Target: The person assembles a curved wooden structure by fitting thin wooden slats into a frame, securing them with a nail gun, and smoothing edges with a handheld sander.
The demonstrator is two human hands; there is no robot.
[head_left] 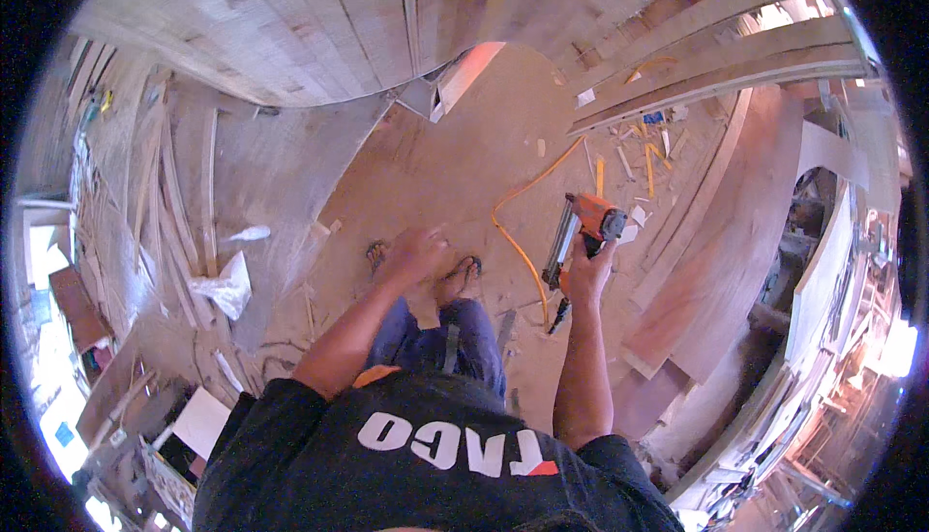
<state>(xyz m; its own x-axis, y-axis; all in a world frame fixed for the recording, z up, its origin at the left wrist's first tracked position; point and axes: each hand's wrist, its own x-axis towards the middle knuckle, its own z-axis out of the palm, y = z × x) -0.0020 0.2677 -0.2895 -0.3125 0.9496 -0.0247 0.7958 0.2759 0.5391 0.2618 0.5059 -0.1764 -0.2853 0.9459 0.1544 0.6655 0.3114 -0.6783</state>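
My right hand (586, 278) is wrapped round the handle of an orange and black air nail gun (592, 211), held out over the floor to the right. The gun's long grey magazine slants down on its left side. From near the base of the grip, a yellow-orange air hose (497, 217) curves away across the floor. My left hand (414, 255) hangs in front of my legs, above my sandalled feet. Its fingers look loosely stretched and apart, and nothing shows in it.
Large wooden panels (290, 19) rise ahead. Long brown boards (721, 276) lie at the right, beside scattered wood offcuts (649, 169). A white plastic bag (230, 286) and thin strips of wood lie at the left. The brown floor (426, 174) spreads ahead of my feet.
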